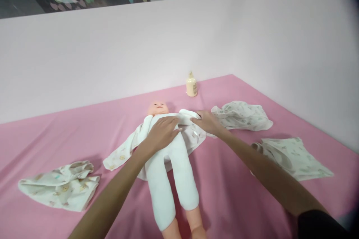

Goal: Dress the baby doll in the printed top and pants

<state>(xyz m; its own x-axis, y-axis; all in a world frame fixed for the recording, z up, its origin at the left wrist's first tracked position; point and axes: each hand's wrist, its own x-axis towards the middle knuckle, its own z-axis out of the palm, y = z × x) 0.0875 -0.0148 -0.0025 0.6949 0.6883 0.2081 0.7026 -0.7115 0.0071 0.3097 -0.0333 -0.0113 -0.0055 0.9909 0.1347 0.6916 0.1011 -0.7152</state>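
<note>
A baby doll (181,164) with a white cloth body lies on its back, head away from me and feet towards me. Spread beneath its upper body is a white printed baby shirt (117,158); one sleeve extends to the left and another part shows at the right. My left hand (164,131) rests on the doll's chest and belly, fingers extended. At the end of the doll's outstretched arm on the right, my right hand (209,121) is closed around it with thumb and fingers. Whether it also pinches the shirt is hidden.
Pink cloth (70,127) covers the surface. A folded printed garment (61,186) lies at the left, with a crumpled printed cloth (242,115) and a folded printed cloth (297,157) at the right. Near the white wall (112,56) stands a pump bottle (192,86).
</note>
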